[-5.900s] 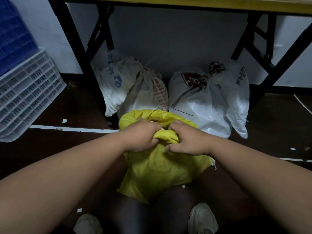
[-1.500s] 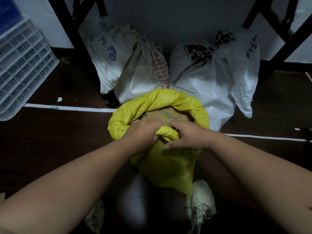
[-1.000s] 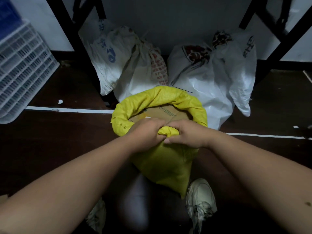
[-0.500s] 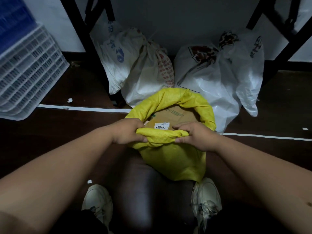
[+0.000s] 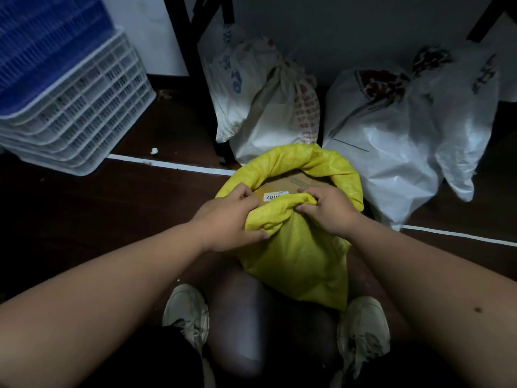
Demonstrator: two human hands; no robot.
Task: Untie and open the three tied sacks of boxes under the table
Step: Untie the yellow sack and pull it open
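Observation:
A yellow woven sack (image 5: 302, 253) stands on the floor between my feet, its mouth open and its rim rolled outward. A brown cardboard box (image 5: 296, 184) with a white label shows inside. My left hand (image 5: 228, 219) grips the near rim on the left. My right hand (image 5: 327, 210) grips the near rim on the right, fingers curled over the fold. Behind stand two white sacks, both tied at the neck: one with blue and red print (image 5: 265, 107) and a glossy one (image 5: 391, 135) to its right.
Stacked white plastic crates (image 5: 75, 107) with a blue crate (image 5: 42, 51) on top fill the left. A black table leg (image 5: 207, 88) stands beside the left white sack. A white floor line (image 5: 167, 163) crosses behind the yellow sack. My white shoes (image 5: 186, 312) are below.
The yellow sack's mouth has gone from bunched under my hands to wide open, showing the box. My hands have spread apart along the near rim and folded it down.

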